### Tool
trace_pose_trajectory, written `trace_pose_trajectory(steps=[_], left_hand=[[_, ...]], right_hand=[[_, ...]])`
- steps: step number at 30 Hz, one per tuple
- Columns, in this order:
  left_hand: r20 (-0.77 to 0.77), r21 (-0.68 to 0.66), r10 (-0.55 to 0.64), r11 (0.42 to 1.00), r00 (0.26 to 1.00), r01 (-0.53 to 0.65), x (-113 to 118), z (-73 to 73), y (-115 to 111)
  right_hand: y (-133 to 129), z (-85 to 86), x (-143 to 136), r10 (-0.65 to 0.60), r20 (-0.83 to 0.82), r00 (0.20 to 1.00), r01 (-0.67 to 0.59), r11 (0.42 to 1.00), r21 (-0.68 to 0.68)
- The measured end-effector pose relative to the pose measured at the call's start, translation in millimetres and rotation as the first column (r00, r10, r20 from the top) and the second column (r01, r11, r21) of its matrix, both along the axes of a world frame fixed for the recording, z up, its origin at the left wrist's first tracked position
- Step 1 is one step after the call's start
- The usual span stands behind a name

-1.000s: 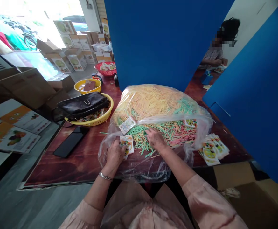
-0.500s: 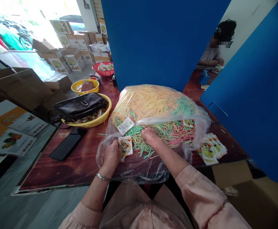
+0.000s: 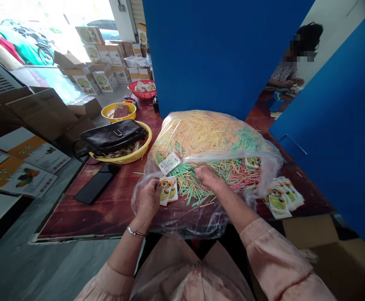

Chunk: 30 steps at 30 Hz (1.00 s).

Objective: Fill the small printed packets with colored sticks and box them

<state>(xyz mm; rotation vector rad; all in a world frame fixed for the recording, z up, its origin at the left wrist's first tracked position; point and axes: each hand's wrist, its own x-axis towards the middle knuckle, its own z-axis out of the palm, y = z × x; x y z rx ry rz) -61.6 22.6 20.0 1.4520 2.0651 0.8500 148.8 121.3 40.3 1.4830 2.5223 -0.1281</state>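
Note:
A large clear plastic bag (image 3: 265, 171) full of thin coloured sticks (image 3: 201, 129) lies open toward me on the table. My left hand (image 3: 149, 200) pinches the left edge of a printed packet (image 3: 165, 191) at the bag's front left; another packet overlaps it. Bent fingers of my right hand (image 3: 206, 176) press together among the loose green, orange and pink sticks (image 3: 229, 177); their tips are hidden. Above my left hand, one more packet (image 3: 170, 163) lies on the bag. A further packet (image 3: 253, 161) sits among the sticks at the right.
Several fanned packets (image 3: 284, 196) lie right of the bag. Left are a phone (image 3: 96, 184), a black handbag (image 3: 113, 136) on a yellow basket (image 3: 148, 140), and cartons (image 3: 29, 167). Blue partitions (image 3: 201, 54) stand behind and right. A person (image 3: 284, 75) sits beyond them.
The view has shifted slightly, moving the scene rightward. My left hand has eased its hold around the packets, which now lie more spread. My right hand stays among the sticks.

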Motion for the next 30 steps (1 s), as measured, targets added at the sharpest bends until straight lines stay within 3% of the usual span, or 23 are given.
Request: trace_pose_trajectory(steps=[5,9,15,18,20,21,22,24,25,26,28,30], left_hand=[[0.062,0.037,-0.062,0.998,0.996,0.06,8.9,13.4,-3.6],[0.203,0.087,-0.05,0.996,0.978,0.033,21.5,21.8,-6.0],[0.518,0.161,-0.126,0.986,0.846,0.048,40.6,4.8,-6.3],[0.544,0.157,-0.179,0.981,0.819,0.11,49.2,0.6,-7.9],[0.482,0.147,-0.201,0.978,0.853,0.148,54.7,2.1,-9.5],[0.428,0.146,-0.211,0.976,0.879,0.163,57.5,3.3,-10.2],[0.371,0.149,-0.224,0.972,0.901,0.18,60.5,4.2,-10.6],[0.286,0.163,-0.253,0.963,0.924,0.214,66.7,4.2,-10.3],[0.273,0.166,-0.268,0.959,0.924,0.229,69.9,3.2,-9.6],[0.284,0.16,-0.274,0.958,0.919,0.237,73.0,1.7,-8.6],[0.349,0.127,-0.268,0.963,0.898,0.238,78.4,-1.6,-6.4],[0.372,0.108,-0.279,0.96,0.885,0.257,82.3,-3.3,-4.8]], right_hand=[[-2.1,-4.0,-17.5,0.016,-0.01,1.0,-0.016,1.0,0.017],[-7.2,-7.9,-20.2,0.016,-0.046,0.999,-0.014,0.999,0.039],[-10.3,-14.9,4.6,-0.045,-0.168,0.985,0.059,0.995,0.079],[-11.6,-21.0,18.7,-0.135,-0.246,0.96,0.154,0.986,0.06],[-13.9,-26.0,27.7,-0.202,-0.348,0.915,0.22,0.975,0.014],[-15.4,-29.0,31.8,-0.245,-0.469,0.849,0.256,0.966,-0.04],[-17.0,-32.3,35.6,-0.29,-0.618,0.73,0.28,0.953,-0.116],[-20.2,-39.1,41.5,-0.375,-0.861,0.344,0.262,0.919,-0.295],[-21.5,-42.0,43.6,-0.406,-0.902,0.148,0.225,0.902,-0.369],[-22.5,-44.2,45.2,-0.432,-0.902,0.007,0.189,0.886,-0.423],[-23.6,-45.1,47.6,-0.48,-0.862,-0.164,0.139,0.854,-0.502],[-24.1,-41.3,49.6,-0.517,-0.818,-0.254,0.111,0.824,-0.555]])
